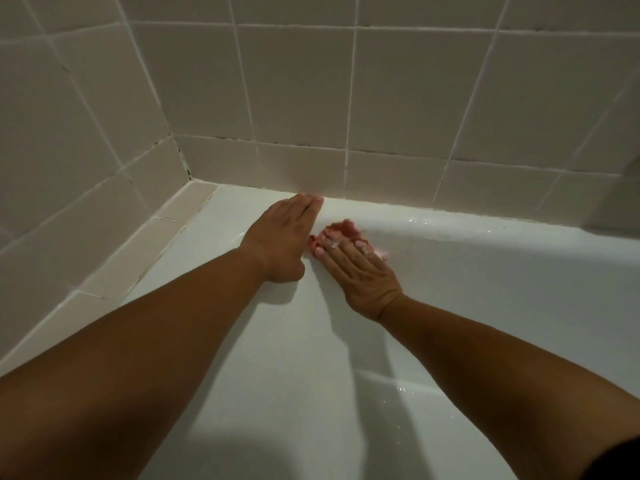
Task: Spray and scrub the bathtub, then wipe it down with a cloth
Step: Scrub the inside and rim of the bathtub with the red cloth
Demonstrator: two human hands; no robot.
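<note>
Firm, even pressure from the flat right hand (360,275), in short overlapping strokes along the wet inner wall of the glossy white bathtub (485,271) and up to the seam under the beige tiled wall (381,98), should scrub best. That hand is open, its straight fingers pressing a foamy pink-red crumpled pad (341,230), sponge or cloth I cannot tell, which pokes out at twelve o'clock of the hand, just below the far rim. The left hand (280,240), also open and flat on the tub, lies at nine o'clock of the pad, just beside it.
</note>
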